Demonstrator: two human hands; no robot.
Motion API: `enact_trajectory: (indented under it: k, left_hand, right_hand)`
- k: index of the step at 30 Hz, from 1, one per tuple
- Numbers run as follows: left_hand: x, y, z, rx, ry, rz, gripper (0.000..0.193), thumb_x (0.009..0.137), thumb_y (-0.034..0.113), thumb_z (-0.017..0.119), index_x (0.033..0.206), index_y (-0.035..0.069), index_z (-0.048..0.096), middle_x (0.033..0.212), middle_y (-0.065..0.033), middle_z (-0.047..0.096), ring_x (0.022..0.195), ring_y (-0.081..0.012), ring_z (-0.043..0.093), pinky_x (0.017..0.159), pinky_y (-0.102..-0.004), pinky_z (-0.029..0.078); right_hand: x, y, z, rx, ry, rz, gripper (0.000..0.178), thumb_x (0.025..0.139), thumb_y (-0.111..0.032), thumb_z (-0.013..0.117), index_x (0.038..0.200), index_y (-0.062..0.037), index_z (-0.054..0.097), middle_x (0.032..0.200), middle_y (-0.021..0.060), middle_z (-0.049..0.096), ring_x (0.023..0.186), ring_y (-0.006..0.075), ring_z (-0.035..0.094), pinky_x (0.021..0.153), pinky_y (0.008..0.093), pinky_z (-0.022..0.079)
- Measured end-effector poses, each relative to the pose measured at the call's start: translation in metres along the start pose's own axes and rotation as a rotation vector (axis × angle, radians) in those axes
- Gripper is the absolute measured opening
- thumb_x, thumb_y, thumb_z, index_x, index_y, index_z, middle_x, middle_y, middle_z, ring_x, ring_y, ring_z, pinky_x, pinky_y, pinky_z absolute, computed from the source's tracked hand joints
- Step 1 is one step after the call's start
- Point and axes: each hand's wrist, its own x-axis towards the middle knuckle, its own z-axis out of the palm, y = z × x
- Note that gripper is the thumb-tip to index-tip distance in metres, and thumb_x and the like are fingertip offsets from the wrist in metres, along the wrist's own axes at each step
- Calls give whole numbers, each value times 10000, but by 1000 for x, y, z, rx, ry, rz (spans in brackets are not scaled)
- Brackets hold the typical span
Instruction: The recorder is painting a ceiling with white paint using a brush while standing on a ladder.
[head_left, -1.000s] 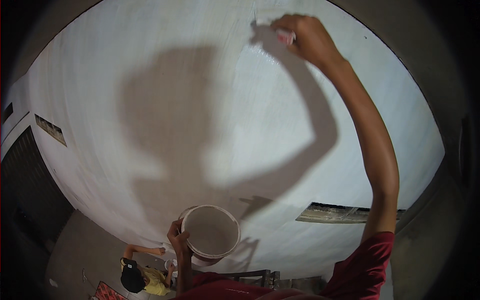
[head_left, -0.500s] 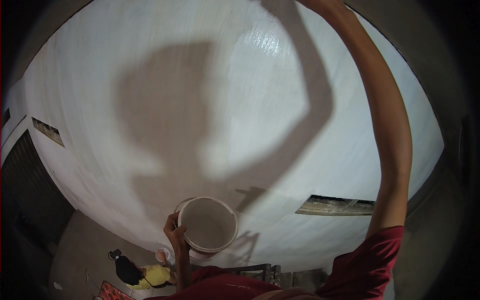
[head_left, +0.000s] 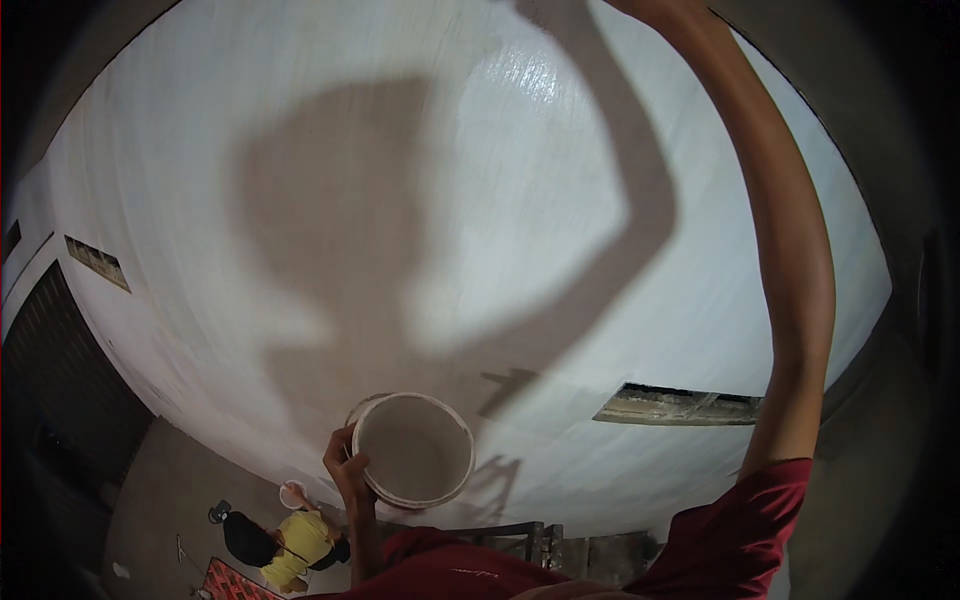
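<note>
My left hand (head_left: 347, 470) grips the left side of a round white bucket (head_left: 458, 440), thumb over the rim and fingers round the outside. The bucket is held at chest height with its mouth toward me, and its inside looks pale grey. My right arm is raised high along the white wall (head_left: 520, 200). Only the wrist and the back part of my right hand (head_left: 650, 8) show at the top edge; its fingers are cut off, so what they hold is hidden. A wet-looking shiny patch lies on the wall near that hand. My head and arm cast a large shadow there.
Slot-like openings (head_left: 680, 405) break the wall at right and far left. Below me stands a dark metal frame (head_left: 530, 535). Down on the floor (head_left: 170, 500), a person in yellow (head_left: 305, 540) holds a small whitish tub (head_left: 291, 494) beside a red patterned mat (head_left: 235, 582). A dark ribbed door (head_left: 70, 370) is at left.
My raised right arm has shifted slightly to the right, and its shadow with it. The bucket stays nearly in place. The person below has moved their tub up and left.
</note>
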Motion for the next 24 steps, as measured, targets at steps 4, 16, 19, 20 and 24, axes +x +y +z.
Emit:
enact_trajectory:
  k: [4, 16, 19, 20, 24]
  left_hand:
    - [-3, 0, -7, 42, 39, -27, 569, 549, 193, 508, 1031, -96, 599, 893, -139, 633, 810, -217, 611, 734, -312, 509]
    - [-2, -5, 1, -46, -23, -59, 545, 574, 210, 488, 1030, -74, 577, 894, -146, 620, 840, -225, 601, 739, -312, 507]
    - [-4, -1, -9, -9, -15, -51, 548, 575, 205, 488, 1042, -69, 574, 909, -149, 622, 843, -231, 605, 744, -320, 508]
    - [-3, 1, -11, -3, -7, -47, 548, 575, 205, 488, 1042, -69, 574, 909, -149, 622, 843, -231, 605, 744, -320, 508]
    - [-8, 13, -2, -95, 24, -82, 548, 566, 194, 487, 1040, -66, 577, 925, -149, 620, 835, -235, 606, 744, -322, 509]
  right_hand:
    - [-45, 9, 70, 39, 171, -281, 139, 682, 88, 604, 762, -25, 592, 710, 113, 634, 660, 235, 572, 643, 386, 470]
    - [-33, 10, 12, -197, -218, 74, 128, 717, 67, 605, 745, -39, 670, 686, 139, 653, 659, 250, 633, 632, 376, 516]
    - [-64, -3, 53, -73, -92, -167, 50, 776, -50, 670, 822, -35, 679, 801, 158, 680, 712, 282, 652, 649, 389, 541]
    - [-78, -18, 68, -65, -112, -184, 54, 784, -58, 670, 832, -35, 682, 806, 159, 682, 716, 285, 655, 665, 396, 544]
    - [-103, -35, 51, 88, -245, -174, 75, 749, 14, 615, 706, -42, 589, 671, 122, 623, 646, 256, 612, 645, 405, 526]
